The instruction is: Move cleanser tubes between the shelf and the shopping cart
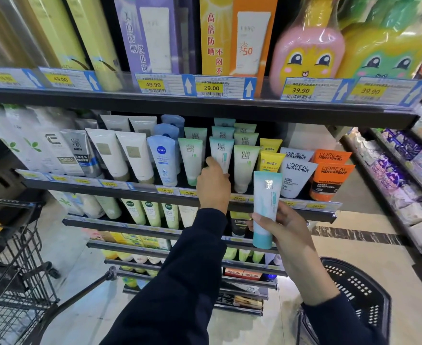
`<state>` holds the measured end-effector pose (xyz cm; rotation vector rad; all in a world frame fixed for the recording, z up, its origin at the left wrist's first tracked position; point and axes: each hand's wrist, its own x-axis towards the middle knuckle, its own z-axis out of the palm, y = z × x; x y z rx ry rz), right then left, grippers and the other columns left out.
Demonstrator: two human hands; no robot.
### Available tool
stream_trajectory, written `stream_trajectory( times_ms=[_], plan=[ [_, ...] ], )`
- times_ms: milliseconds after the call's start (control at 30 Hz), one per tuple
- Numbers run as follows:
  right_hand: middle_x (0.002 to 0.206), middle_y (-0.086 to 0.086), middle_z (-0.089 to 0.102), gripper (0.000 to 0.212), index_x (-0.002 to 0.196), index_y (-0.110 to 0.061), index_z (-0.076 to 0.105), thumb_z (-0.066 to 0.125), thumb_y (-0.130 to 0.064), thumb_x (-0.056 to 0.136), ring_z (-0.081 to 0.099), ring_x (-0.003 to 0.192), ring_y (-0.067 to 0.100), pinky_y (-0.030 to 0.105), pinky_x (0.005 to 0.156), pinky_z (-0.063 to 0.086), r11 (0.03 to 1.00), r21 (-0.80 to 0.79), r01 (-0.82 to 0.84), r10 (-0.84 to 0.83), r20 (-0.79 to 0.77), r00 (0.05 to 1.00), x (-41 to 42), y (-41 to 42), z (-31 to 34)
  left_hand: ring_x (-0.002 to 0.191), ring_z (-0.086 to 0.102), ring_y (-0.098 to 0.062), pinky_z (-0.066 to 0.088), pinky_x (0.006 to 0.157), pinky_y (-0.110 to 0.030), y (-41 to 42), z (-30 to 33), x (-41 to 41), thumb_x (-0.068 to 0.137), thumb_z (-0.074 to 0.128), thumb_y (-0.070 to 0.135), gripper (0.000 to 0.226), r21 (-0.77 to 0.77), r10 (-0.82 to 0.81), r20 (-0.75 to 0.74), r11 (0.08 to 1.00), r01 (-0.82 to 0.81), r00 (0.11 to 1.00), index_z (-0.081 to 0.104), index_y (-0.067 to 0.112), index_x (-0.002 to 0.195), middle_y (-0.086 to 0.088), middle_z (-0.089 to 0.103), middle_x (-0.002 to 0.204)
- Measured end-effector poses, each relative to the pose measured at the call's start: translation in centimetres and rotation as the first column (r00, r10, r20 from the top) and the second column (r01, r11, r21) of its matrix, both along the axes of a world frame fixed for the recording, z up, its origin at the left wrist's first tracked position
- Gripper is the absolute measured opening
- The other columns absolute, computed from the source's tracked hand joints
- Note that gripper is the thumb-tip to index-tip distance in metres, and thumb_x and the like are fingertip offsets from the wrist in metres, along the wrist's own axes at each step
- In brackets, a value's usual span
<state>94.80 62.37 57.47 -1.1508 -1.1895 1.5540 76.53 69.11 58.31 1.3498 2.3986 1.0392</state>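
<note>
Head view: L hand (213,186) is up at the middle shelf (155,189), fingers curled round the lower part of a pale teal cleanser tube (221,154) standing cap-down at the front of its row. Grip looks closed on it, tho the fingertips are hidden behind the tube, so can't tell how tight.

R hand (283,224) is lower, in front of the shelf edge, holding a second teal tube (264,207) upright, cap down, thumb on the front and fingers wrapped behind. This tube is clear of the shelf, held in the air.

Neighbouring rows: green-tinted tubes (192,159) just left of the gripped one, a blue Nivea tube (162,161) further left, yellow tubes (269,159) and L'Oreal Men Expert tubes (296,176) to the right.

Wire shopping cart (13,270) sits at lower left, well apart from both hands. Black plastic basket (359,290) at lower right, below the R forearm.
</note>
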Motion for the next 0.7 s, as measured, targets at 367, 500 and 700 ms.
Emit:
stream_trajectory(
  times_ms=[367, 500, 700],
  plan=[
    [0.115, 0.003, 0.077, 0.042, 0.126, -0.022, 0.066, 0.08, -0.009, 0.088, 0.079, 0.092, 0.026, 0.049, 0.088, 0.061, 1.0, -0.008, -0.005, 0.005, -0.023, 1.0, 0.6, -0.2, 0.5, 0.107, 0.065, -0.047, 0.053, 0.078, -0.051, 1.0, -0.1, -0.5, 0.097, 0.066, 0.015, 0.039, -0.01, -0.017, -0.004, 1.0, 0.017, 1.0, 0.043, 0.0, 0.124, -0.025, 0.066, 0.116],
    [0.113, 0.002, 0.078, 0.041, 0.124, -0.023, 0.067, 0.079, -0.009, 0.087, 0.078, 0.093, 0.028, 0.049, 0.087, 0.061, 1.0, -0.008, -0.007, 0.007, -0.023, 1.0, 0.7, -0.1, 0.3, 0.106, 0.065, -0.048, 0.053, 0.078, -0.051, 1.2, -0.1, -0.5, 0.097, 0.065, 0.016, 0.039, -0.007, -0.017, -0.014, 1.0, 0.017, 1.0, 0.043, 0.0, 0.126, -0.026, 0.066, 0.116],
    [0.11, 0.005, 0.079, 0.039, 0.121, -0.023, 0.068, 0.079, -0.008, 0.087, 0.078, 0.093, 0.03, 0.047, 0.086, 0.06, 1.0, -0.006, -0.003, 0.002, -0.026, 1.0, 0.7, -0.2, 0.2, 0.107, 0.065, -0.048, 0.052, 0.078, -0.051, 1.1, -0.3, -0.5, 0.098, 0.064, 0.016, 0.039, 0.0, -0.016, -0.018, 1.0, 0.016, 1.0, 0.043, -0.001, 0.127, -0.027, 0.066, 0.116]
  ],
)
